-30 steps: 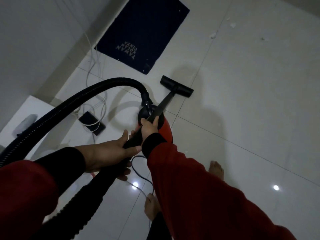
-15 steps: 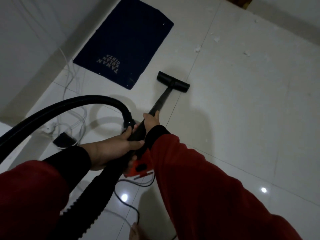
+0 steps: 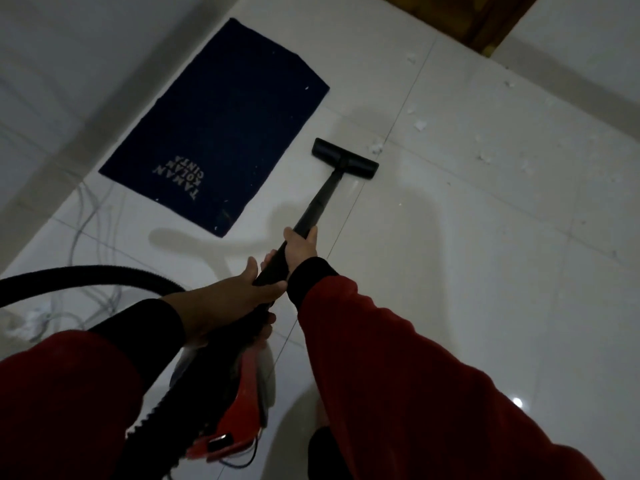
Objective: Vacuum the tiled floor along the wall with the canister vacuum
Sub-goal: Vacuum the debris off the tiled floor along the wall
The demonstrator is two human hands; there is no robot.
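Over at the left, your ribbed black hose [image 3: 86, 277] is running out of view past the edge, above a tangle of pale cables [image 3: 93, 216] too dim to sort out. Your left hand [image 3: 235, 299] is curling its fingers around the hose handle. Below it, the red canister vacuum [image 3: 242, 414] is sitting largely hidden behind your arm. Beyond, the navy doormat [image 3: 221, 133] is lying beside the wall, its white lettering reading "TAMAN KOLAN CINTA" upside down to you. Your right hand [image 3: 301, 245] is gripping the black wand [image 3: 320, 199] higher up. Its floor nozzle [image 3: 344, 162] is resting on the tiled floor [image 3: 485, 271], just right of the mat. Farther right, white scraps [image 3: 420, 124] are lying scattered, too small to identify.
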